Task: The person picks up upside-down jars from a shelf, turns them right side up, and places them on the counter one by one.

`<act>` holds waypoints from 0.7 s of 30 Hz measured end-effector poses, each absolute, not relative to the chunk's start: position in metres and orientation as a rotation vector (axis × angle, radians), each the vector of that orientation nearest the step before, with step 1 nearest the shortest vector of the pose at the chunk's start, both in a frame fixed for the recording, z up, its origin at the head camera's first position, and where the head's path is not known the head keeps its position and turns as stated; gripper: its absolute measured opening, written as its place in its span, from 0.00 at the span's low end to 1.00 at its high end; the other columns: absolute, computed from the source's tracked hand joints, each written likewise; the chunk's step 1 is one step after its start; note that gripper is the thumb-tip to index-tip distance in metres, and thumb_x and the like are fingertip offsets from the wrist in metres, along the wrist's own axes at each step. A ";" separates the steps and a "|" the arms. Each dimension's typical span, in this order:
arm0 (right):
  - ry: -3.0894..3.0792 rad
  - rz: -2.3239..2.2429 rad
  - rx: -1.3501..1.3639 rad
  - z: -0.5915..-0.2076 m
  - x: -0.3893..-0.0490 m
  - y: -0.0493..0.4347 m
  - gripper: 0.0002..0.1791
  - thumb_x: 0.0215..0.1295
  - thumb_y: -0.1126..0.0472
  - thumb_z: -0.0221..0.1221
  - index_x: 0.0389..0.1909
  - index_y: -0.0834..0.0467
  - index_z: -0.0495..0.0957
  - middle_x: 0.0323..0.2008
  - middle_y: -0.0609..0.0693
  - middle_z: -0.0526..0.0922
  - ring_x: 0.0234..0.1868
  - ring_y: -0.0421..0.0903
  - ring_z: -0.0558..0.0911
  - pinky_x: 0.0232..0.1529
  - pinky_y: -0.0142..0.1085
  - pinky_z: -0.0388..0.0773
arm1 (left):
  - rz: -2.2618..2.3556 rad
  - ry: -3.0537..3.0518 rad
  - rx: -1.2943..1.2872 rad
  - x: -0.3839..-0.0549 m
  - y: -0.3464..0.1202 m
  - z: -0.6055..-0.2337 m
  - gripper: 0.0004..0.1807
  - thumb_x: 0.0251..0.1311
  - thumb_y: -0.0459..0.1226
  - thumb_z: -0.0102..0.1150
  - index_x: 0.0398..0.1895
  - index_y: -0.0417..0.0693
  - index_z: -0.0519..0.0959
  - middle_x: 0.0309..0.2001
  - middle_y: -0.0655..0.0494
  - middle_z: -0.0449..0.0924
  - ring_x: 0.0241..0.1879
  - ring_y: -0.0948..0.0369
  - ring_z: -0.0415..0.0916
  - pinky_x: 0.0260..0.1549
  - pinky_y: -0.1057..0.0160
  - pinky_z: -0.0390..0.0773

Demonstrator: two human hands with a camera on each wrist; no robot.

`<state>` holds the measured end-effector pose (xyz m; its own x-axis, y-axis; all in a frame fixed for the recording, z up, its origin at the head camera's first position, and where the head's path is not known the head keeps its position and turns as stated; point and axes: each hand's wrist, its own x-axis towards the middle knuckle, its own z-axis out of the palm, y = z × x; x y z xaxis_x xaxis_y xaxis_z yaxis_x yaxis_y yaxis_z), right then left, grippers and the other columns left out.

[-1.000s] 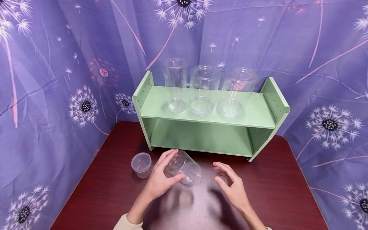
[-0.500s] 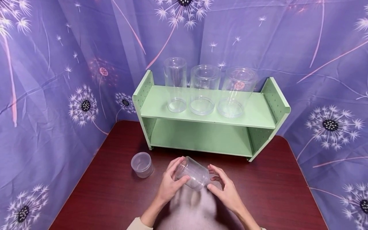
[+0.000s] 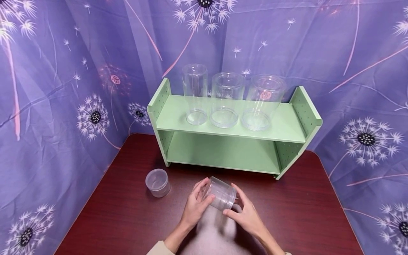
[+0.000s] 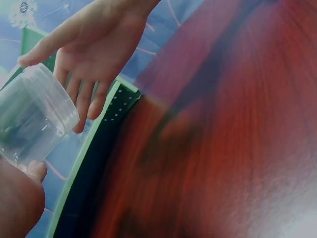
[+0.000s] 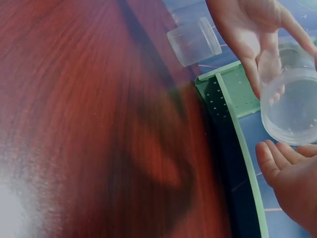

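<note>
My left hand (image 3: 193, 207) grips a clear plastic jar (image 3: 220, 193) at its left end, thumb on the near side and fingers round the back. Tilted on its side above the table, the jar points its wide, banded end to the right. There my right hand (image 3: 250, 217) spans the rim, thumb tip at the near edge and fingers at the far edge. In the left wrist view the fingers of the right hand (image 4: 106, 47) extend loosely past the jar (image 4: 27, 114). The right wrist view shows right fingertips (image 5: 267, 153) right beneath the rim.
A short clear round container (image 3: 157, 182) stands on the dark red table (image 3: 127, 219) to the left. Behind is a green two-tier shelf (image 3: 287, 120) with three tall clear jars on top: narrow (image 3: 195, 92), medium (image 3: 227, 95) and wide (image 3: 262, 102). A purple floral curtain (image 3: 261, 35) surrounds the table.
My left hand has carried the jar to the right and a little nearer. The right hand has closed the gap, from standing apart to being at the jar's banded end.
</note>
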<state>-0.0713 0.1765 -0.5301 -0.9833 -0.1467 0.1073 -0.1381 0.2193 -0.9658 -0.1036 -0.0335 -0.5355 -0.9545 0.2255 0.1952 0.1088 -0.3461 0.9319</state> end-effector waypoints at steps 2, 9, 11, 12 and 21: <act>2.440 -1.933 -0.251 -0.531 -0.070 0.175 0.53 0.54 0.65 0.76 0.79 0.60 0.58 0.60 0.64 0.79 0.53 0.55 0.82 0.53 0.43 0.82 | 2.493 1.720 0.424 -0.102 -0.031 -0.538 0.38 0.65 0.24 0.61 0.74 0.19 0.55 0.74 0.26 0.54 0.75 0.37 0.55 0.71 0.60 0.63; 2.459 -1.933 -0.187 -0.534 -0.068 0.173 0.54 0.53 0.65 0.76 0.79 0.60 0.58 0.63 0.64 0.78 0.54 0.52 0.82 0.57 0.36 0.78 | 2.454 1.765 0.317 -0.098 -0.025 -0.546 0.37 0.68 0.29 0.59 0.75 0.22 0.56 0.74 0.27 0.55 0.75 0.38 0.54 0.69 0.67 0.64; 2.450 -1.940 -0.172 -0.535 -0.068 0.173 0.55 0.52 0.66 0.77 0.79 0.61 0.58 0.62 0.64 0.78 0.54 0.52 0.81 0.59 0.36 0.76 | 2.432 1.774 0.294 -0.097 -0.023 -0.549 0.37 0.69 0.30 0.58 0.75 0.22 0.55 0.73 0.26 0.57 0.75 0.38 0.55 0.67 0.69 0.65; 2.450 -1.938 -0.174 -0.535 -0.068 0.173 0.55 0.52 0.66 0.77 0.79 0.61 0.57 0.61 0.63 0.79 0.54 0.52 0.81 0.60 0.36 0.76 | 2.425 1.772 0.289 -0.097 -0.023 -0.550 0.36 0.70 0.31 0.57 0.75 0.22 0.55 0.73 0.26 0.58 0.75 0.38 0.55 0.67 0.70 0.65; 2.483 -1.951 -0.202 -0.535 -0.067 0.175 0.53 0.52 0.67 0.76 0.78 0.63 0.58 0.54 0.58 0.80 0.53 0.53 0.81 0.60 0.39 0.77 | 2.252 1.873 0.273 -0.097 -0.025 -0.552 0.37 0.75 0.39 0.54 0.77 0.25 0.55 0.73 0.29 0.62 0.73 0.41 0.62 0.64 0.71 0.67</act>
